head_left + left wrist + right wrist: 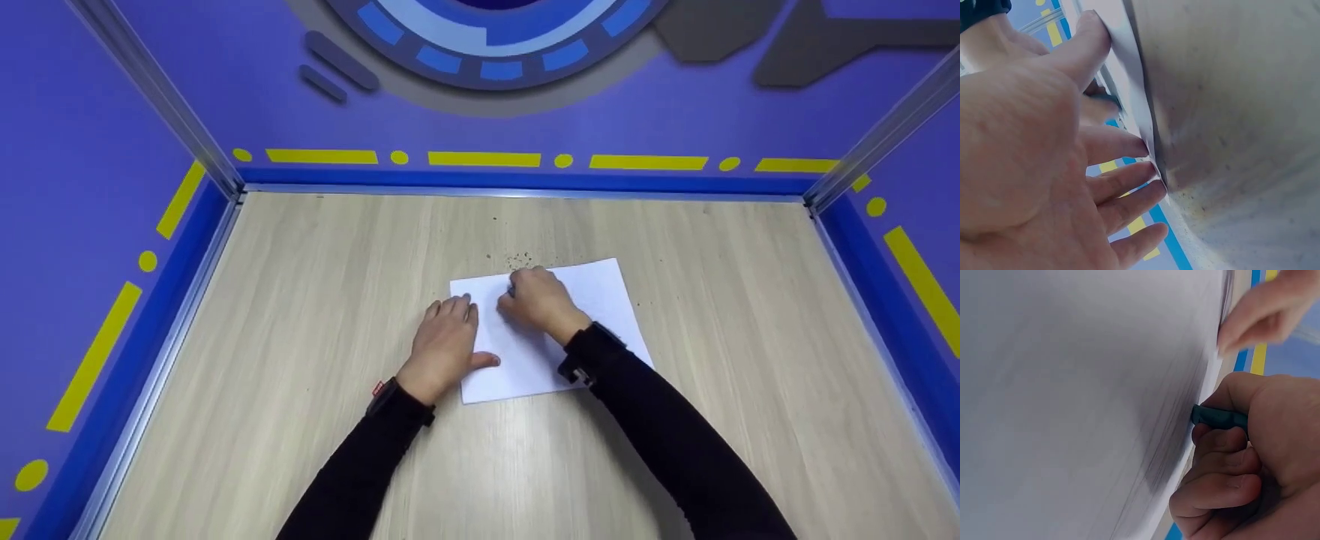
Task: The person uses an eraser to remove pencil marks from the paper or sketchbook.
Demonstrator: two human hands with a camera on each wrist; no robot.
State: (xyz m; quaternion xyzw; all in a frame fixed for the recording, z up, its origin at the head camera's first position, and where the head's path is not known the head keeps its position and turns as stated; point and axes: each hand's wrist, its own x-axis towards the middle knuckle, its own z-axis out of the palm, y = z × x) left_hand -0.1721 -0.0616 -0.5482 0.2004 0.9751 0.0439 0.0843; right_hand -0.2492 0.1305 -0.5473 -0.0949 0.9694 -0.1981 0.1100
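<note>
A white sheet of paper (517, 367) lies slightly askew on the wooden table. My left hand (444, 341) rests flat along its left edge, fingers straight and thumb spread onto the sheet. In the left wrist view, the fingertips (1154, 194) are right at the paper's edge. Over the upper middle of the sheet, my right hand (541, 301) grips a small dark green eraser (1219, 417) between thumb and curled fingers. One end of the eraser sticks out against the paper; the rest is hidden in the hand. Faint grey streaks (1165, 433) run across the sheet beside it.
Dark crumbs (519, 259) are scattered on the table (337, 262) just beyond the paper's top edge. Blue panels with yellow marks (484, 159) enclose the table at the back and sides, with metal rails (525, 193) along their foot.
</note>
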